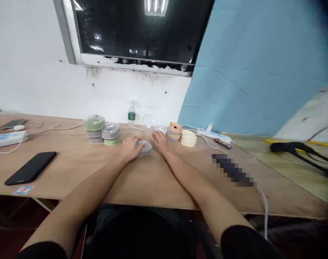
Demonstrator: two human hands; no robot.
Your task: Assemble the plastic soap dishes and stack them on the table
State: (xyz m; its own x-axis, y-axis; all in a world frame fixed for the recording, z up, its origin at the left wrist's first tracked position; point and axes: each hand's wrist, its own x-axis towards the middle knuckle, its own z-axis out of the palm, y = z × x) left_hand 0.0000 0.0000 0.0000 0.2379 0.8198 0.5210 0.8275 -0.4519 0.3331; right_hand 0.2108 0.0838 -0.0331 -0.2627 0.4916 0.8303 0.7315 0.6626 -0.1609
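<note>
My left hand (130, 148) is closed on the near-left edge of a clear, domed plastic lid (146, 148), low over the brown tabletop. Just right of it, my right hand (160, 141) reaches forward with its fingers stretched out. Its fingertips are at a small clear plastic piece (161, 128); whether they touch it I cannot tell. Beside that hand stand a stack of orange and grey round containers (174, 132) and a stack of cream discs (188, 138). To the left are two stacks of green and grey lidded containers, one taller (95, 128), one shorter (111, 133).
A bottle with a green label (131, 114) stands against the wall. A black phone (31, 168) lies at left. Power strips (214, 135) and white cables run along the back. A pixelated dark object (232, 169) is at right, near black straps (296, 149).
</note>
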